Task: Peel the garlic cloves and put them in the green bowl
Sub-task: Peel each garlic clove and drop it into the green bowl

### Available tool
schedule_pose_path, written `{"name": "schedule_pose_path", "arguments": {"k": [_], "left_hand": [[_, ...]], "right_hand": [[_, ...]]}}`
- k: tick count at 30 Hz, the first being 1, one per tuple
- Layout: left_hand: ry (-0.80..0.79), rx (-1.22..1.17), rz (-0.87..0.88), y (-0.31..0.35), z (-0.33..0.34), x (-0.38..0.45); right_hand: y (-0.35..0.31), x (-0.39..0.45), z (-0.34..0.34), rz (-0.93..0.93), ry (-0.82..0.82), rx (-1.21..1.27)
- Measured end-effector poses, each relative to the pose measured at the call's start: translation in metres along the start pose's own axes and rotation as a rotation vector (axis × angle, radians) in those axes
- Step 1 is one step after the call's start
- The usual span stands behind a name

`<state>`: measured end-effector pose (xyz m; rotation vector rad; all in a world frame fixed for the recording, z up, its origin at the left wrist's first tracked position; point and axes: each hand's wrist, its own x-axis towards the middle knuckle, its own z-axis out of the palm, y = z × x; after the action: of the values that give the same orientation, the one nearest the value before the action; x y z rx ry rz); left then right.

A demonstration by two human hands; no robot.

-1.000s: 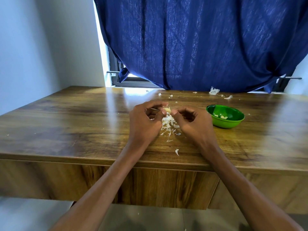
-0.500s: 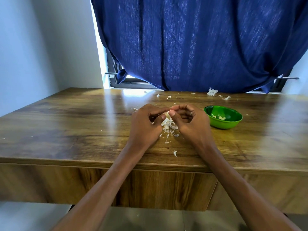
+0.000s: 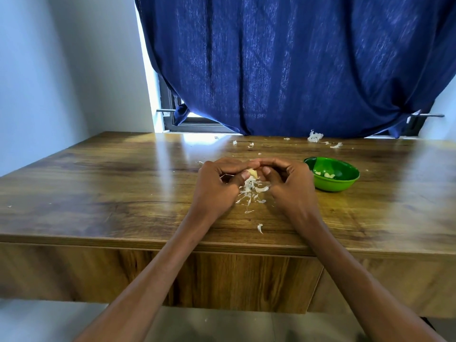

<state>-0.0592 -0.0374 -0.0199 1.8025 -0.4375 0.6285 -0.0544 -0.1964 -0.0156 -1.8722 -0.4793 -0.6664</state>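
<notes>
Both hands, left hand (image 3: 217, 186) and right hand (image 3: 287, 181), pinch one garlic clove (image 3: 253, 173) between curled fingers over the peels (image 3: 250, 193), mid-tabletop. The green bowl (image 3: 332, 174) sits toward the right edge, seemingly holding peeled cloves.

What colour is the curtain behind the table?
Dark blue curtain, plain, seen in the head view.

Glossy wood table (image 3: 98, 188); shiny green bowl (image 3: 345, 185); cloth curtain (image 3: 296, 65).

Bright daylight from the window gap (image 3: 158, 99), glare across the table (image 3: 98, 183), wide-angle bowing, soft edge blur.
</notes>
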Motion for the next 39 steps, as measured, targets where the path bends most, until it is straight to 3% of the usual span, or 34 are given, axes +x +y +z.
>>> {"name": "schedule_pose_path", "arguments": {"k": [12,21,39], "left_hand": [[0.149,-0.031,-0.057,0.010,-0.001,-0.004],[0.211,-0.054,-0.121,0.017,-0.003,-0.007],[0.213,-0.060,-0.121,0.018,-0.003,-0.007]], "right_hand": [[-0.006,-0.002,0.002,0.034,-0.078,0.105],[-0.001,-0.001,-0.003,0.035,-0.031,0.080],[-0.001,-0.002,-0.004,0.100,0.025,0.131]]}}
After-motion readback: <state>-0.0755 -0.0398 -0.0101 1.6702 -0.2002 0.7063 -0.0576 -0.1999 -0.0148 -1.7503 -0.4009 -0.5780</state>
